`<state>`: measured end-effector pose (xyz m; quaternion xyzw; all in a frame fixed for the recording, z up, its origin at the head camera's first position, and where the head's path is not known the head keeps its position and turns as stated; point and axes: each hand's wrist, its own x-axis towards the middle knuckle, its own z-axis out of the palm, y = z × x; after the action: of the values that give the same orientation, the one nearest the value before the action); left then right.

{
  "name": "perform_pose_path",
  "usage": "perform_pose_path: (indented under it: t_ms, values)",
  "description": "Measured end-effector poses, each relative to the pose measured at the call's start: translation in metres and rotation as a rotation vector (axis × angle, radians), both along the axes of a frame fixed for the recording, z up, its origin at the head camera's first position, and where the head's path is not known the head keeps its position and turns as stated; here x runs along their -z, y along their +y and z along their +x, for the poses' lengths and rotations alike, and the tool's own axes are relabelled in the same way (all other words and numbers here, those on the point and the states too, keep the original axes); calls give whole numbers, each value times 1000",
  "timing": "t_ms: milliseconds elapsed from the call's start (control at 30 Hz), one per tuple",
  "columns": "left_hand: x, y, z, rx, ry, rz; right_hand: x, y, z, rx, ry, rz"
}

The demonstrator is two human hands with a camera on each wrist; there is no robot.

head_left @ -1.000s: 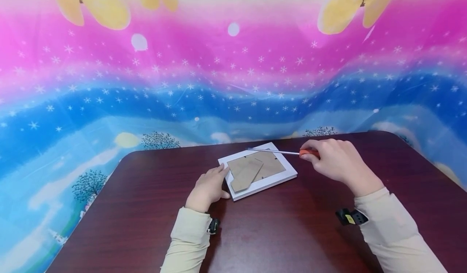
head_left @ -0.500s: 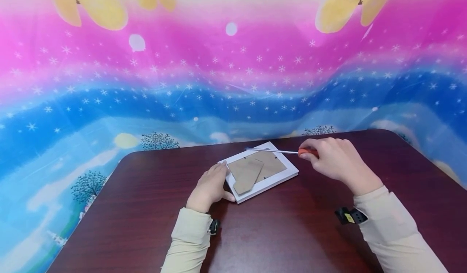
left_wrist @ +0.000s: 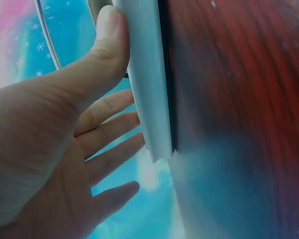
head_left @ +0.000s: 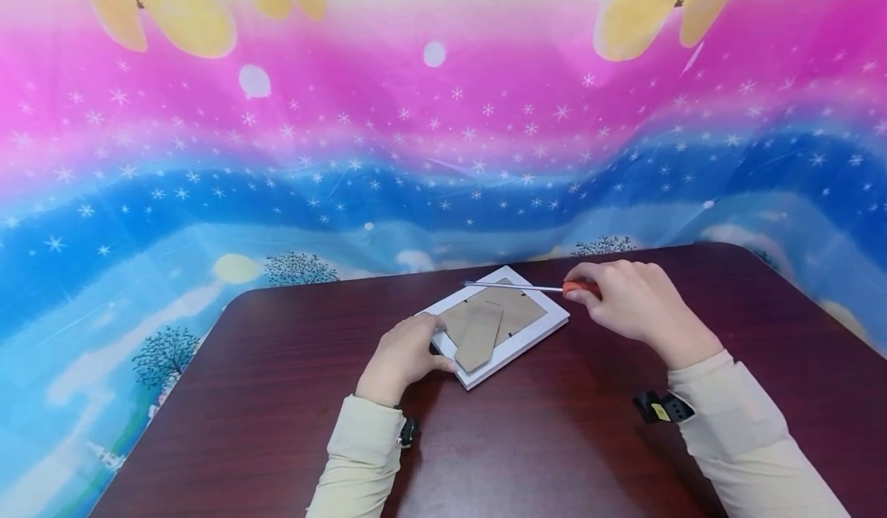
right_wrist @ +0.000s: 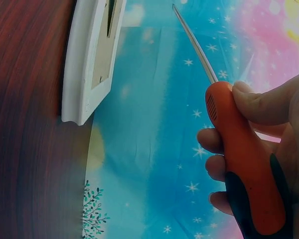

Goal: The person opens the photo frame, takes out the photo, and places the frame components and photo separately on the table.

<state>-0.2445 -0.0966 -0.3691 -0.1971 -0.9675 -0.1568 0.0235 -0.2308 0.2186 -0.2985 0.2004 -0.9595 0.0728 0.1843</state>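
Observation:
A white picture frame (head_left: 518, 344) lies back side up on the dark table, its brown backing board (head_left: 521, 308) and angled stand flap (head_left: 481, 337) showing in the head view. Holding the frame by its left end is my left hand (head_left: 402, 355); the thumb is at the near corner and the fingers touch the edge, as the left wrist view shows. My right hand (head_left: 634, 302) grips a screwdriver (right_wrist: 246, 159) by its orange and black handle. Its metal shaft (head_left: 516, 285) points left, above the frame's far part; in the right wrist view the tip is apart from the frame.
The dark reddish wooden table (head_left: 554, 441) spreads around the frame. Behind it hangs a pink and blue curtain (head_left: 381, 141) with snowflakes. Each wrist wears a strapped black device (head_left: 661, 408).
The frame has turned counterclockwise under my left hand, its near corner shifting right and toward me. The left hand moved slightly right with it. My right hand keeps the screwdriver nearly still.

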Motion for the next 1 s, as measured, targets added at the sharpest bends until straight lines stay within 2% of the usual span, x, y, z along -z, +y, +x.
perform_pose_path:
  t_ms: [267,500,700,800,900,1000]
  values:
    - [-3,13,8,-33,99,-156,-1,0,1,7,-16,1]
    - [-8,30,20,-128,84,-282,0,0,0,9,-30,4]
    - [-10,46,30,-228,43,-360,-1,-1,1,16,-43,2]
    - [-10,54,35,-269,51,-398,-1,-1,2,18,-51,0]
    - [-8,61,40,-282,89,-428,0,-2,2,19,-57,-6]
    - [-8,66,43,-270,105,-460,0,-1,2,21,-61,-8]
